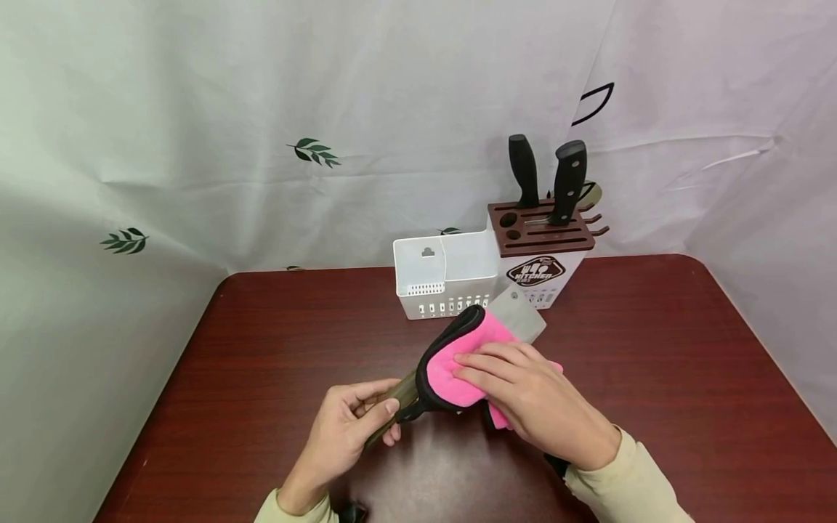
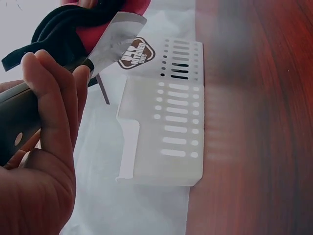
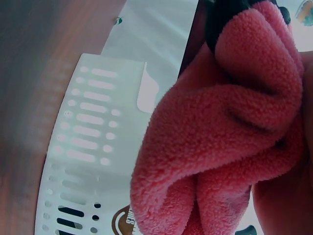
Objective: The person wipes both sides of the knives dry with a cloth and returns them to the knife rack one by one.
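Note:
My left hand (image 1: 341, 428) grips the dark handle (image 1: 405, 392) of a cleaver, fingers and thumb round it. The broad metal blade (image 1: 518, 317) points up and to the right, toward the knife block. Over the middle of the blade lies a pink fleecy cloth (image 1: 454, 370) with black edging, folded and hiding much of the metal. My right hand (image 1: 526, 392) holds this cloth against the blade from above. In the right wrist view the bunched cloth (image 3: 220, 132) covers most of the fingers. The left wrist view shows bare blade (image 2: 117, 36) near the handle.
Behind the cleaver stands a white knife block (image 1: 546, 280) with a brown slotted top, holding two black-handled knives (image 1: 569, 181). A white perforated caddy (image 1: 445, 290) joins its left side. Side hooks (image 1: 598, 225) stick out at right. A pale curtain (image 1: 366, 145) hangs behind the brown table (image 1: 275, 341).

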Demonstrator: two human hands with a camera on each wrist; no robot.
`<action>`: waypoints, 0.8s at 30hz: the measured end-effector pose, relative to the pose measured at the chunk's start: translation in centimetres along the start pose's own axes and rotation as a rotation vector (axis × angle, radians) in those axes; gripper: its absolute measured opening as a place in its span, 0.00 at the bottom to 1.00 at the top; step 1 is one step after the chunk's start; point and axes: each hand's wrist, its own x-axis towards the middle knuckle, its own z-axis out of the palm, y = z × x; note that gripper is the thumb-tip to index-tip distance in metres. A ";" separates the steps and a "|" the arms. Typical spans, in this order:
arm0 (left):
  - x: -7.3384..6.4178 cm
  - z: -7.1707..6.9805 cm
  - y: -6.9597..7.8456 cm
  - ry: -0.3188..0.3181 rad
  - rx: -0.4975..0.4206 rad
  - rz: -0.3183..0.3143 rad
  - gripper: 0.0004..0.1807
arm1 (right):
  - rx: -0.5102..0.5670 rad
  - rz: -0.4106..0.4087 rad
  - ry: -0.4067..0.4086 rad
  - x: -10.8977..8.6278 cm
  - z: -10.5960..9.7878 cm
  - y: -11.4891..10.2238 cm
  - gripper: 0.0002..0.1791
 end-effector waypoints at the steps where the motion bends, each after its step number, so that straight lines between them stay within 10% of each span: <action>1: 0.0 0.0 0.0 -0.006 -0.001 0.011 0.14 | 0.002 0.008 0.001 0.0 0.0 0.0 0.25; 24: -0.1 0.0 -0.1 -0.035 -0.007 0.059 0.14 | -0.114 0.299 0.139 -1.3 -1.0 3.1 0.21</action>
